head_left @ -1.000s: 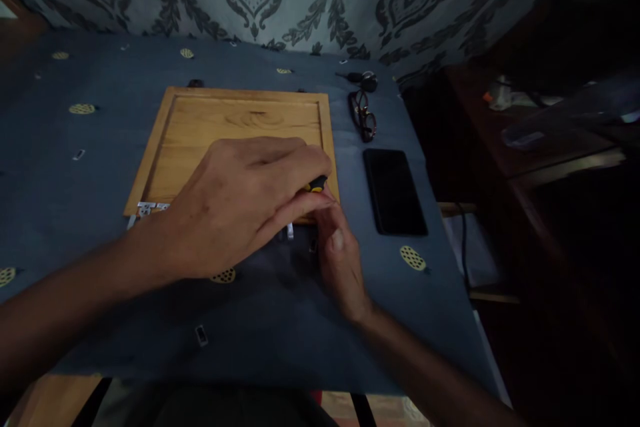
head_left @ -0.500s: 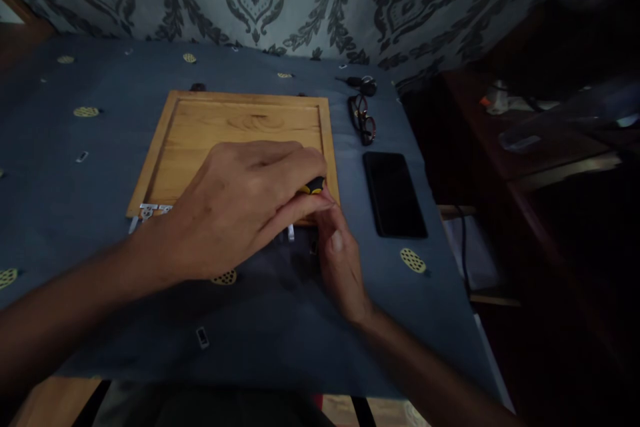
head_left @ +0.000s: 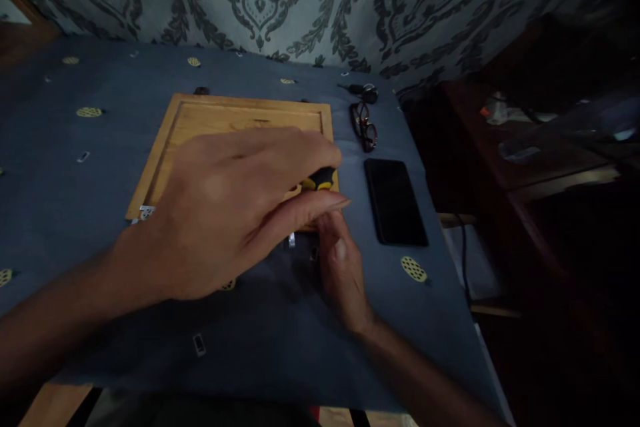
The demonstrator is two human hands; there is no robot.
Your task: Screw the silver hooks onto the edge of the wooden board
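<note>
My left hand reaches across the front right of a framed wooden panel, which looks like a cabinet door. Its fingers are closed around the black-and-yellow handle of a screwdriver; the shaft is hidden. Just below, at the panel's front right corner, my right hand is closed, its fingertips under the left thumb. Whatever it pinches is out of sight. A metal hinge shows at the front left corner, partly behind my left wrist. Another shiny metal piece sticks out from the front edge near my right hand.
To the right lie a black phone, a pair of glasses and a key with a ring. A blue patterned cloth covers the table. Patterned fabric stands behind it, and a dark reddish shelf is at the right.
My left hand has risen slightly closer to the camera and turned, with more of the screwdriver handle showing. The right hand stays at the corner. The view has shifted a little.
</note>
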